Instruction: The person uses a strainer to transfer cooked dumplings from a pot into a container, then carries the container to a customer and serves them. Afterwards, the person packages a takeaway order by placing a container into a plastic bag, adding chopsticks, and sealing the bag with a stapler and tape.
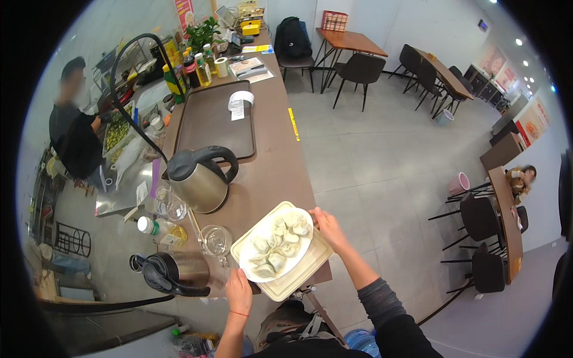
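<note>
A white oval plate [299, 250] of pale boiled dumplings [275, 244] is between my two hands. My left hand [238, 291] grips its near left end, thumb at the rim. At the far right end, my right hand [329, 228] pinches the rim. Below the plate is a cream plastic tray [286, 293] at the counter's near corner; whether the plate rests on it, I cannot tell. Left of the tray stands a clear glass mug [216, 241].
Two steel kettles, one farther [199, 183] and one nearer [186, 270], stand on the brown counter [273, 179] beside an oil bottle [168, 232]. A dark tray [210, 121] holds a curled receipt [241, 103]. One person [74, 125] is behind the counter; another [521, 179] sits far right.
</note>
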`<move>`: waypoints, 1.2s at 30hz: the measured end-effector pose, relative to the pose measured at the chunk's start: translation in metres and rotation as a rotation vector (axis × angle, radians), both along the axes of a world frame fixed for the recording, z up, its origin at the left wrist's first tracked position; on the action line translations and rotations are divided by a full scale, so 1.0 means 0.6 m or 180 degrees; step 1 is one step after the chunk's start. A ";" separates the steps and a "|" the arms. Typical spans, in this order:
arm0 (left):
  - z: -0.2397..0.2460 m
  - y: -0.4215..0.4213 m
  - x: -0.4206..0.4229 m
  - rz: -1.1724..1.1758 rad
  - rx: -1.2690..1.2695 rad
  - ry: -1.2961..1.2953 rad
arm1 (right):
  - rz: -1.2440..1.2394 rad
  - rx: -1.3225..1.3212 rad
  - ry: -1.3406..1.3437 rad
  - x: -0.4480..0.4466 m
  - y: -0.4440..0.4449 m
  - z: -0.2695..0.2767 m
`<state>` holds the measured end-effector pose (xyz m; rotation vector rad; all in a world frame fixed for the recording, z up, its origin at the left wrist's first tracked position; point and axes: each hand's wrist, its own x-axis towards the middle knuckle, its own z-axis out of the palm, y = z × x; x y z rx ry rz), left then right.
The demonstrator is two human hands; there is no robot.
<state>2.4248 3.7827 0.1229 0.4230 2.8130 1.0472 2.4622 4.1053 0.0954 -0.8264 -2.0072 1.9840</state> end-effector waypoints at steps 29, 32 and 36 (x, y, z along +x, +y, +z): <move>0.051 0.689 0.560 -0.0972 0.1457 -0.1601 | -0.1113 -0.0017 0.0277 0.830 0.614 0.088; 0.044 0.878 0.698 -0.1605 0.1513 -0.2556 | -0.1684 0.0159 0.0127 1.056 0.733 0.124; 0.038 1.145 0.885 -0.2140 0.1382 -0.3145 | -0.2515 0.0255 0.0033 1.305 0.887 0.155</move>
